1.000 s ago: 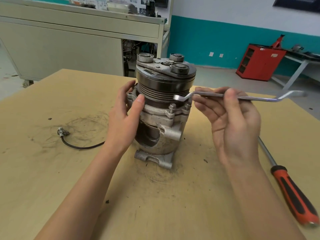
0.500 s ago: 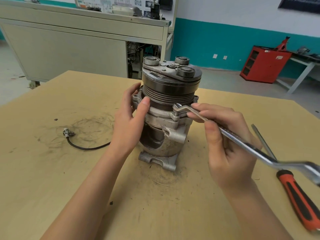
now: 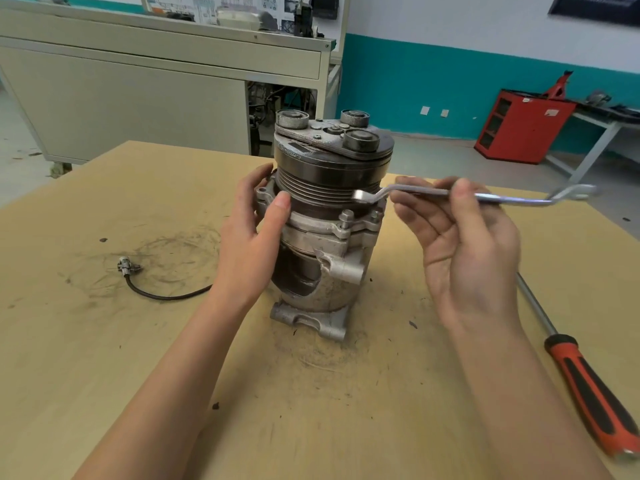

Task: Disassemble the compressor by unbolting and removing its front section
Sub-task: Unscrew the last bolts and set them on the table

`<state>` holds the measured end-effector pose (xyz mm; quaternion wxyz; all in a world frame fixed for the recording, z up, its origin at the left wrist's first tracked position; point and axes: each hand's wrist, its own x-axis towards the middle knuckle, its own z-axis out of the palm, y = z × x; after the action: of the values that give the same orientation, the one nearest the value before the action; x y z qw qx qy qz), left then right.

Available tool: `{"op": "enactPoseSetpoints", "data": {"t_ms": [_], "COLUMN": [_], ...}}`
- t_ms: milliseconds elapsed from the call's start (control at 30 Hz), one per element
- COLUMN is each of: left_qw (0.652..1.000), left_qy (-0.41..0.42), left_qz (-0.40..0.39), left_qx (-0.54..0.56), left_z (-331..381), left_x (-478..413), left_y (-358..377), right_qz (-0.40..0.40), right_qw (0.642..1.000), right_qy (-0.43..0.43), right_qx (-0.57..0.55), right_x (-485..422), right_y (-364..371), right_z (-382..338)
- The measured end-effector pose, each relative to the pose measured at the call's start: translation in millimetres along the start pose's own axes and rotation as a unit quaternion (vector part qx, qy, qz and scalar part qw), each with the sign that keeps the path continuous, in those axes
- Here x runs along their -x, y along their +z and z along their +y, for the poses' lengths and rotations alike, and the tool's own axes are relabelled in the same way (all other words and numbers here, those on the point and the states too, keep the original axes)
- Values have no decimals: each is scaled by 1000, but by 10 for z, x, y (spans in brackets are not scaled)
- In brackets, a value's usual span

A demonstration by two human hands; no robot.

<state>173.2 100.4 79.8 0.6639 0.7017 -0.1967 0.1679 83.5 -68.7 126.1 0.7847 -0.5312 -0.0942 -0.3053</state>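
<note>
wrench (image 3: 419, 190) back level, off the bolt (image 3: 346, 216) on the compressor (image 3: 322, 174)

Dull cast-metal compressor (image 3: 311, 244), glossy steel wrench (image 3: 419, 190), matt scuffed board table (image 3: 104, 341), screwdriver handle (image 3: 595, 386) perhaps plastic.

Compressor (image 3: 325, 237) upright on table (image 3: 104, 358), both hands at it.
Left hand (image 3: 249, 244) grips its flange; right hand (image 3: 467, 251) pinches a wrench (image 3: 426, 192) held level, ring end just above a bolt (image 3: 346, 216). Screwdriver (image 3: 588, 379) lies right, cable (image 3: 162, 292) left.
</note>
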Motion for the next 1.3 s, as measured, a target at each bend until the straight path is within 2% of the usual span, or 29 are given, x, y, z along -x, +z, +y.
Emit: {"op": "enactPoseSetpoints", "data": {"t_ms": [100, 167, 333, 467, 533, 567, 700, 767, 900, 1067, 1300], "left_qw": [1000, 1000, 1000, 1000, 1000, 1000, 1000, 1000, 1000, 1000, 1000], "left_qy": [-1, -3, 0, 1, 4, 5, 9, 9, 14, 18, 23], "left_qz": [-3, -2, 0, 7, 9, 9, 4, 4, 4, 9, 14], "left_qx": [-4, -7, -7, -12, -12, -10, -7, -9, -3, -2, 2], "left_z": [-10, -13, -28, -33, -35, -35, -35, -36, -41, -46, -55], "left_x": [-1, -1, -10, -12, -15, -15, -13, -12, -18, -20, -23], "left_y": [3, 5, 5, 10, 9, 7, 5, 9, 13, 15, 21], "right_qz": [-6, -45, -90, -85, -80, -82, -75, -66, -85, -77, -81], "right_qw": [973, 947, 893, 826, 811, 816, 889, 898, 837, 817, 756], "right_qy": [-174, -245, -307, -382, -393, -390, -331, -325, -404, -417, -454], "right_qx": [149, 202, 317, 405, 425, 418, 307, 289, 360, 391, 464], "right_x": [110, 205, 342, 403, 421, 415, 316, 294, 336, 349, 390], "right_y": [42, 90, 139, 167, 180, 186, 163, 137, 149, 151, 234], "right_z": [-31, -6, 98, 128, 157, 167, 162, 161, 215, 212, 230]}}
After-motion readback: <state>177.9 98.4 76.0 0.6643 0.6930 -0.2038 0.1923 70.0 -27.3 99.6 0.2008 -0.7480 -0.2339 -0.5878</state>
